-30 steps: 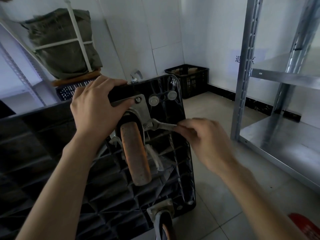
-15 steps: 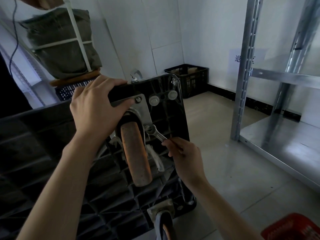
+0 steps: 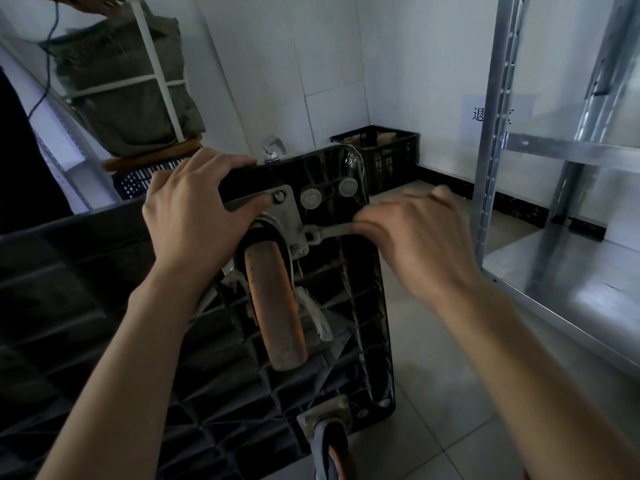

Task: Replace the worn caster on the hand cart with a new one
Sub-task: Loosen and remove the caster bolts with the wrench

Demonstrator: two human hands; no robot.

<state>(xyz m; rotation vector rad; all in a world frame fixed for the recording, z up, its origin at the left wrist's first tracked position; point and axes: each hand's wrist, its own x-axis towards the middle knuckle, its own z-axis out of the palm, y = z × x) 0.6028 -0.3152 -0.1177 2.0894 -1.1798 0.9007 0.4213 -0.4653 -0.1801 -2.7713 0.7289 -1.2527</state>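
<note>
The black plastic hand cart (image 3: 104, 306) stands on its side with its ribbed underside facing me. A worn orange caster (image 3: 277, 306) hangs from a grey mounting plate (image 3: 287, 213) near the cart's top corner. My left hand (image 3: 194, 216) grips the cart's upper edge, thumb on the plate beside a bolt. My right hand (image 3: 412, 237) holds the handle of a metal wrench (image 3: 325, 233). The wrench's ring end sits just above the nut (image 3: 298, 251) at the plate's lower right corner. A second caster (image 3: 329, 441) shows at the cart's bottom edge.
A steel shelving rack (image 3: 498, 133) stands on the right over the tiled floor. A black crate (image 3: 384, 154) sits in the far corner. A green sack on a white trolley frame (image 3: 131, 84) leans at the back left, where another person's hand (image 3: 100, 1) reaches in.
My right hand swung the wrench handle up from below right to nearly level, and the hand now sits higher. My left hand stayed on the cart's edge.
</note>
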